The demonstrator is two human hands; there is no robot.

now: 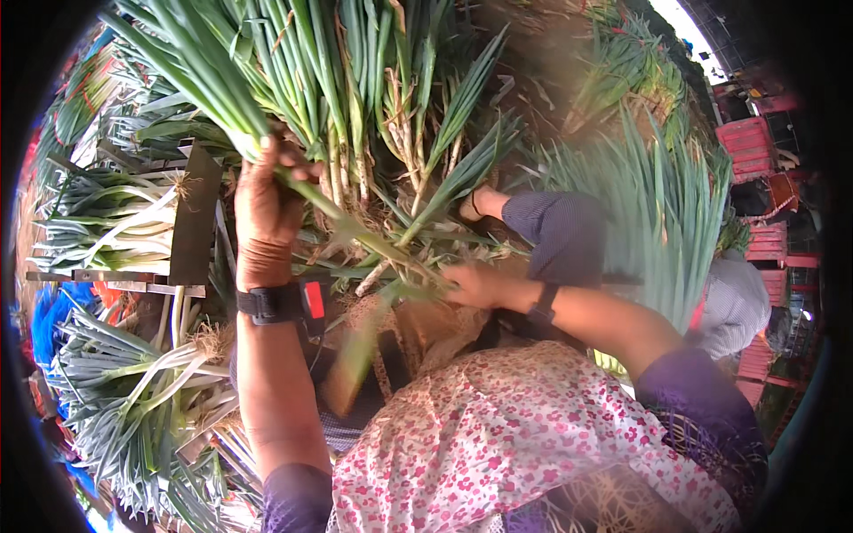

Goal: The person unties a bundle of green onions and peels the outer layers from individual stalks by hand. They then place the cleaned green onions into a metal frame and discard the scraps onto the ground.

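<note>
My left hand [267, 204] is closed round the stalk of a long green onion [324, 202], its leaves fanning up to the upper left. From that fist the stalk slants down to the right. My right hand [480, 284] is closed at the low end of the stalk, fingers pinched together; whether it grips the root or an outer leaf is blurred. A smeared green leaf [358, 342] hangs below the stalk, over my lap. Just beyond my hands, untrimmed green onions [346, 115] stand upright with soil on their roots.
At left, a rack with a flat board [195, 218] holds green onions with clean white stalks [133, 226]. More green onions [115, 400] lie heaped below it. A leafy bundle [649, 213] stands at right, near my bent knee [564, 231]. Red crates [746, 147] line the far right.
</note>
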